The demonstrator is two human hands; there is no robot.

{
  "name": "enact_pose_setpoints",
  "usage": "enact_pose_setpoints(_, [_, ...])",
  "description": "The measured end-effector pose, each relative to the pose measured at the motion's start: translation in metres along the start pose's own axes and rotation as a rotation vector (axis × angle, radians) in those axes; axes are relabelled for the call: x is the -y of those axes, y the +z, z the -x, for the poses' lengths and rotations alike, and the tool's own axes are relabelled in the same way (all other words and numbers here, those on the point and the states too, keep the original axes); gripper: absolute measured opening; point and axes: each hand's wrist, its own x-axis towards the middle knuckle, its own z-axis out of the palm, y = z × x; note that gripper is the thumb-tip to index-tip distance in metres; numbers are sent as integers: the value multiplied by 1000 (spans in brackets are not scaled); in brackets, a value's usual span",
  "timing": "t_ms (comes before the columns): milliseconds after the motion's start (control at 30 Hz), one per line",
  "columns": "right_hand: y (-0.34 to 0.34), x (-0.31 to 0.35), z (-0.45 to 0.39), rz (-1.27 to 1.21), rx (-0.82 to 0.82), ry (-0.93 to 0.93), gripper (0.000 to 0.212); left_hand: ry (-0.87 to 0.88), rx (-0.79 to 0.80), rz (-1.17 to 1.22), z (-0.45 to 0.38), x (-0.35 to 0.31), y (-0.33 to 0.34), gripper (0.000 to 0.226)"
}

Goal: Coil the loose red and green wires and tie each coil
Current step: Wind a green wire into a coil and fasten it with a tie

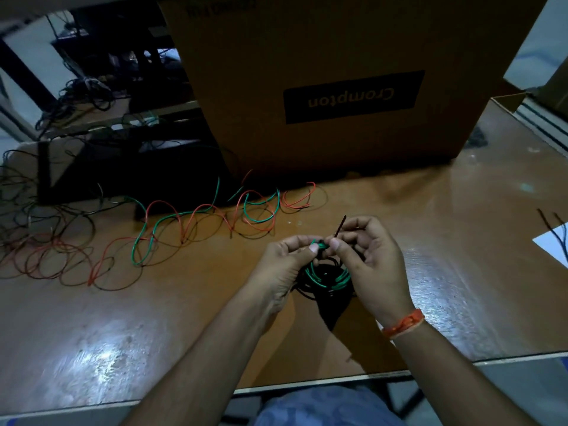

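A big cardboard box point(322, 87) stands at the far side of the brown table point(461, 241), and in front of it a long tangle of loose red and green wires point(196, 222) sprawls across the left of the tabletop, not yet gathered. Nearer the person, held just above the table, is a small coil point(327, 276) of green and dark strands. The left hand point(289, 265) pinches the top of that coil between thumb and fingers, while the right hand point(372, 265), close against it, pinches a thin dark tie point(339, 227) whose free end pokes upward. The two hands work together at the same spot, so the step in hand looks like binding this coil; whether the tie is already wrapped round the strands is too small to tell. The next move probably calls for keeping the loops pinched while the tie is drawn tight or twisted, then turning to the loose wires at left.
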Motion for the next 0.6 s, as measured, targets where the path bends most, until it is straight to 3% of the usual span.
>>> enact_pose_setpoints(233, [11,-6,-1,55,-3,-3,9,5,-104,-2,7,-2,-14,10])
enact_pose_setpoints(600, [15,-12,2,487,-93,-153,10,14,-139,40,10,-4,-5,8])
